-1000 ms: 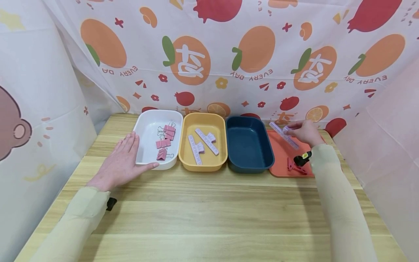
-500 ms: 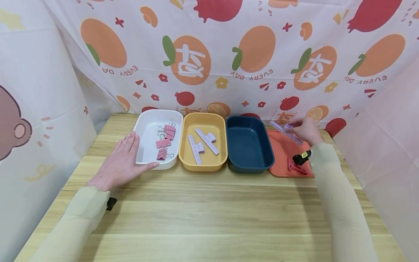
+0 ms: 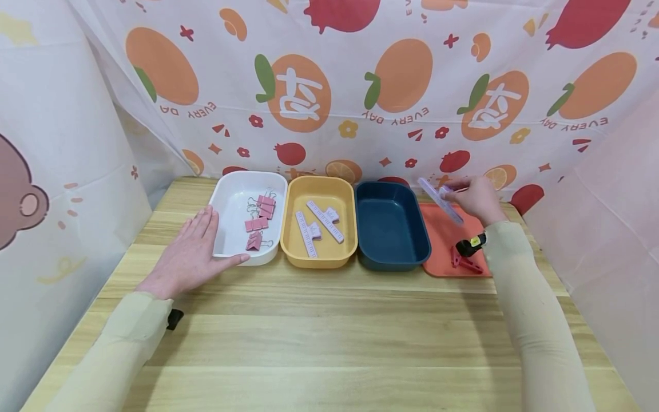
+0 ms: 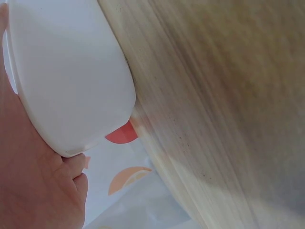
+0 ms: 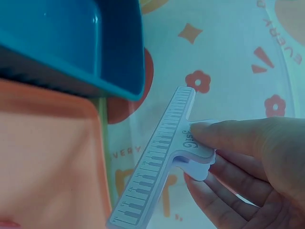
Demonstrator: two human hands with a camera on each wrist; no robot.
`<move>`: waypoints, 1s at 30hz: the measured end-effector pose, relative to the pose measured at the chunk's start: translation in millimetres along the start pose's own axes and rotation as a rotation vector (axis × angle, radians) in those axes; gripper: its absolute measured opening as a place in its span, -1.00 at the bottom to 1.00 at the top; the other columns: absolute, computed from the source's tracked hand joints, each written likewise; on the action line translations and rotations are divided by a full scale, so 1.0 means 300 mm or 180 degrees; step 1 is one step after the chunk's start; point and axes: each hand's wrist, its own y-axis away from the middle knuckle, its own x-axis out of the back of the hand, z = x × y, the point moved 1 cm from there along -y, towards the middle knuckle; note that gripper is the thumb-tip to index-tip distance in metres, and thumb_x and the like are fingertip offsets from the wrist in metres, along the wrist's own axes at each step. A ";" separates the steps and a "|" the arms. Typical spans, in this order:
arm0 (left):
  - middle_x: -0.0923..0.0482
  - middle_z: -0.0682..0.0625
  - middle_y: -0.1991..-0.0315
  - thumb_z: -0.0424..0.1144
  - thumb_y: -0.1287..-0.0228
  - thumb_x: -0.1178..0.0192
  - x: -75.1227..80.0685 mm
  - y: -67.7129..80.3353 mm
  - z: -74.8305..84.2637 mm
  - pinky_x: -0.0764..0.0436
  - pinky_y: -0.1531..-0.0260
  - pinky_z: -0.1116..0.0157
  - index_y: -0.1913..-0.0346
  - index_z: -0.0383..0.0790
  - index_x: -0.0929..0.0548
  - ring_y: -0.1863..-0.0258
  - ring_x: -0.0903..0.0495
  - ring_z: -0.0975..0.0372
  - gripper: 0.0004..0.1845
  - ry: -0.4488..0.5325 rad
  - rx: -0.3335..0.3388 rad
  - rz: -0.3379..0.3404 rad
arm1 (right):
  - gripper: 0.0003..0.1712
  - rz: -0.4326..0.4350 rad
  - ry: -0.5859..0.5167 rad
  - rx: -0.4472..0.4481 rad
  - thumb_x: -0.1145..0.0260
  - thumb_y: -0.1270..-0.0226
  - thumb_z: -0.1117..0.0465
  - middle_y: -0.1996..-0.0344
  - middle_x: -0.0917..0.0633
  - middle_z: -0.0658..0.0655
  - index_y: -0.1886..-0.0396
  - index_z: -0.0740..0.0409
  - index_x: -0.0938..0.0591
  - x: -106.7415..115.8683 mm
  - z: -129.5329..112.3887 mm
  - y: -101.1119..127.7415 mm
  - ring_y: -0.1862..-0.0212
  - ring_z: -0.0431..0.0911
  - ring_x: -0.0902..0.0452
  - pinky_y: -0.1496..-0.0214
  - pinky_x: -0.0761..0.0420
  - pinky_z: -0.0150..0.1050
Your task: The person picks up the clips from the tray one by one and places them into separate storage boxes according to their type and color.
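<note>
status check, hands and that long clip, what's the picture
Right hand pinches the long clip, lifted above the orange tray. Left hand flat against the white bin. Nothing in the way.

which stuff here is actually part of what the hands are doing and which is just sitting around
In hand:
right hand pinching the long lilac clip
orange tray beneath it
left hand resting flat against the white bin

Lying about:
blue bin
yellow bin, two long clips inside
red clip
</note>
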 end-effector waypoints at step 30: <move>0.30 -0.44 -0.58 0.52 -0.25 -0.06 -0.003 0.005 -0.001 0.16 -0.49 -0.20 -0.56 -0.56 0.17 -0.56 0.23 -0.26 0.32 0.0018 -0.0034 0.0095 | -0.59 -0.0026 -0.0071 0.0477 -0.46 -0.37 0.18 -0.02 -0.69 0.29 -0.16 0.20 -0.71 -0.024 -0.167 0.054 0.05 0.17 -0.62 0.07 -0.72 -0.03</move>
